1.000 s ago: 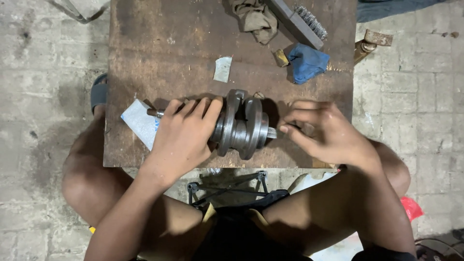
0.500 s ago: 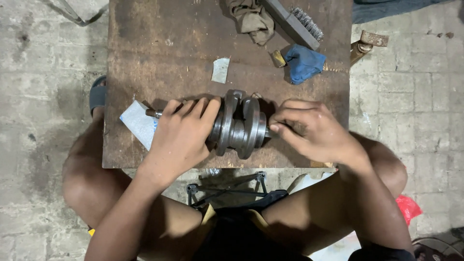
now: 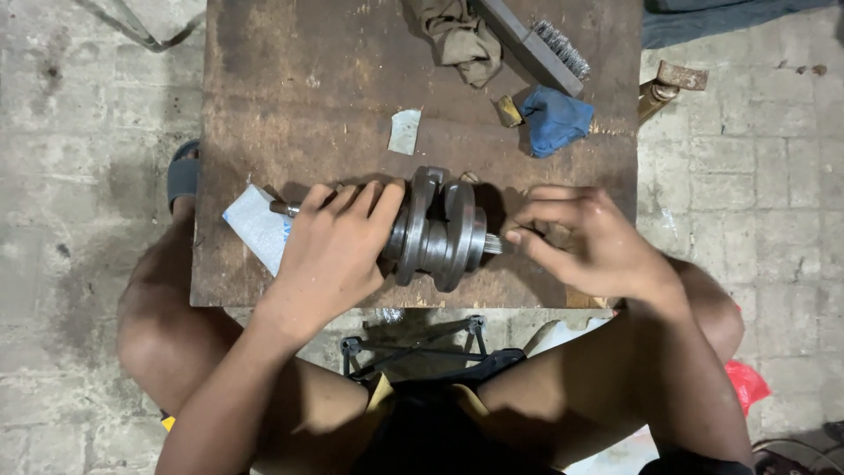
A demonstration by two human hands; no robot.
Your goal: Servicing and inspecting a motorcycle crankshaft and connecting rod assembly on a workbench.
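Steel crankshaft [image 3: 435, 230] under left hand [image 3: 330, 255], scarred wooden table [image 3: 290, 105]

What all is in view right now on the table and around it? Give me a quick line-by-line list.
crankshaft: 1, grey metal, lying on its side at the table's near middle
table: 1, brown, worn wooden top
paper sheet: 1, pale blue-white, under the left hand at the table's left edge
paper scrap: 1, pale, table centre
rag: 1, khaki, far edge
wire brush: 1, grey, far right
blue cloth: 1, blue, right side below the brush
red bag: 1, red, on the floor by the right knee
left hand: 1, resting over the crankshaft's left shaft
right hand: 1, fingers at the crankshaft's right end
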